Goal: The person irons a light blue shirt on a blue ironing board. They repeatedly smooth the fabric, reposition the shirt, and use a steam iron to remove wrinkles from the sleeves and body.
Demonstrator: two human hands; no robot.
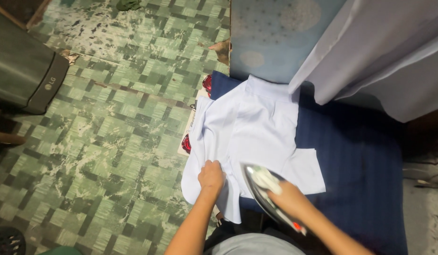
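Pressing iron (261,191) in rt hand (287,198), on shirt (256,127)

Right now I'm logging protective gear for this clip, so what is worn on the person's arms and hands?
Nothing shows on either: the left hand and right hand are bare, without gloves, rings, watch or bracelets in view. Both forearms are uncovered up to the bottom edge of the picture, so no sleeves appear.

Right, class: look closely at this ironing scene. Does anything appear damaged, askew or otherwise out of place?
Yes. The green checked floor is badly worn, with white scuffed patches and a chipped edge by the wall. The white shirt hangs off the left edge of the blue pad.
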